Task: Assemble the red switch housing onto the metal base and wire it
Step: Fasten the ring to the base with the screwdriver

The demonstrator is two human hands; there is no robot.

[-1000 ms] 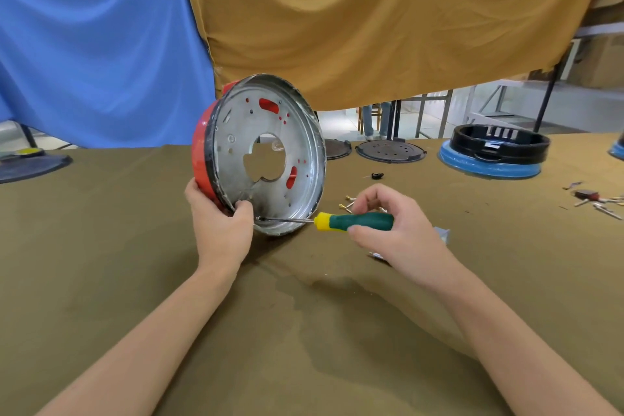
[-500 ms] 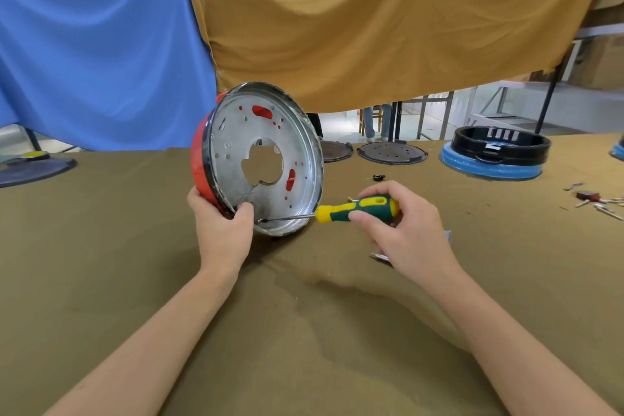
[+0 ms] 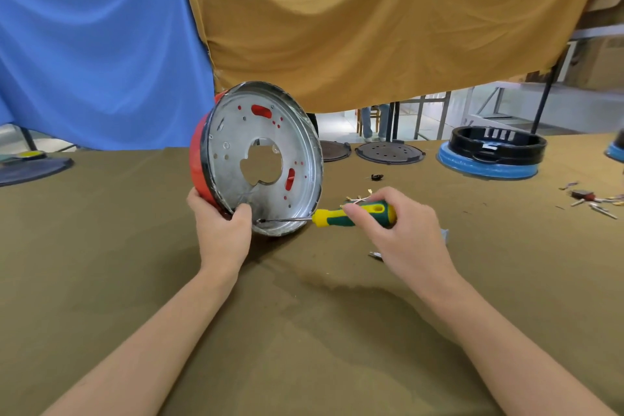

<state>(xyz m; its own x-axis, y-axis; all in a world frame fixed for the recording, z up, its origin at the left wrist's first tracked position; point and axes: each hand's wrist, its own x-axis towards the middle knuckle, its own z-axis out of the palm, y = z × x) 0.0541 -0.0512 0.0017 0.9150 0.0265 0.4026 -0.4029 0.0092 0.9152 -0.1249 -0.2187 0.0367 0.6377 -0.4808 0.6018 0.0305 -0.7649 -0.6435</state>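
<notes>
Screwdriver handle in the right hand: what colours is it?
Green with yellow sections, on the screwdriver gripped by the right hand; the head view shows it clearly.

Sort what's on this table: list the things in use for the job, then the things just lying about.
In use:
round metal base
red housing behind it
green-and-yellow screwdriver
left hand, right hand

Lying about:
black ring on blue disc
dark perforated round plate
loose terminals

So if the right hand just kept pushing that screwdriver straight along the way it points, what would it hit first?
Most likely the metal base: the screwdriver in the right hand points its tip at the lower inside, close by the left hand thumb. Exact contact is unclear.
</notes>
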